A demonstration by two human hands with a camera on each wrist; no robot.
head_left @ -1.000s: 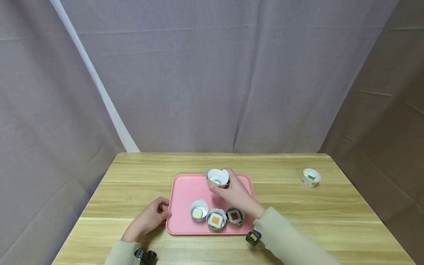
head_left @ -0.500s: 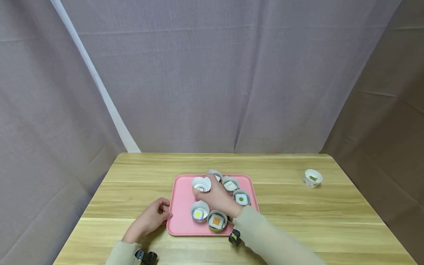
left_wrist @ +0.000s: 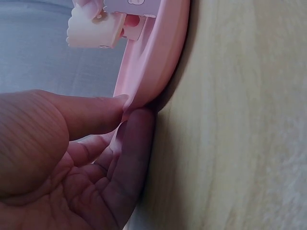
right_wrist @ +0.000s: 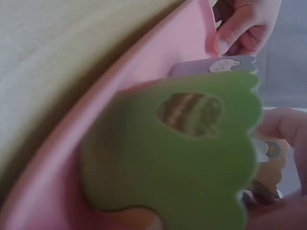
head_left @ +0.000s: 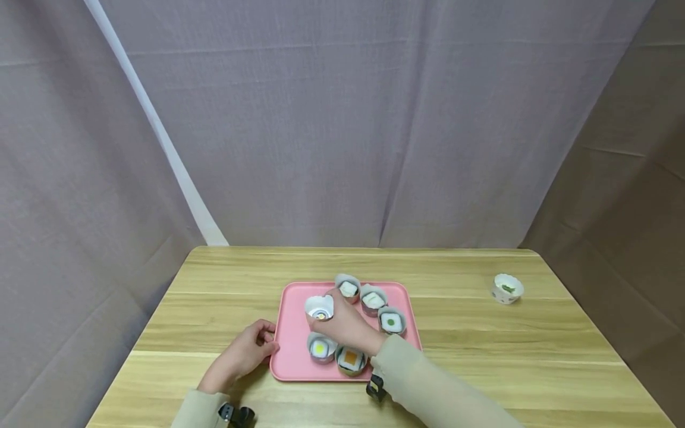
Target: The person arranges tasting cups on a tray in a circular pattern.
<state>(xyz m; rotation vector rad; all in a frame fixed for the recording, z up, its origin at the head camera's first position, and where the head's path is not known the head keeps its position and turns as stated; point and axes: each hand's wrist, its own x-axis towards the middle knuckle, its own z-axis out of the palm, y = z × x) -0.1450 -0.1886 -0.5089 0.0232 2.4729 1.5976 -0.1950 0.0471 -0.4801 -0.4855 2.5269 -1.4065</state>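
Note:
My left hand (head_left: 243,351) pinches the left rim of a pink tray (head_left: 291,359) between thumb and fingers. Over the tray's left half, my right hand (head_left: 345,321) grips a pale scalloped paper baking cup (head_left: 319,304), with thumb and fingers on its sides. In the left wrist view that cup (left_wrist: 93,31) looks cream-coloured and tilted. Just in front of it stand a lilac cup (right_wrist: 192,67) holding a white block with a yellow centre (head_left: 319,348) and a green cup (right_wrist: 177,148) holding one with an orange square (head_left: 351,358). Whether the gripped cup touches the tray, I cannot tell.
Behind and right of my right hand, a back cup (head_left: 348,287), a middle cup (head_left: 373,300) and a green-dotted block's cup (head_left: 392,321) line the tray. Another white cup (head_left: 507,289) with something green inside stands on the wooden table (head_left: 481,356) at far right.
My right hand has carried the baking cup leftward and toward the tray's front. The cups at the back right now show, while my arm covers the dark red block's cup. My left hand stays put.

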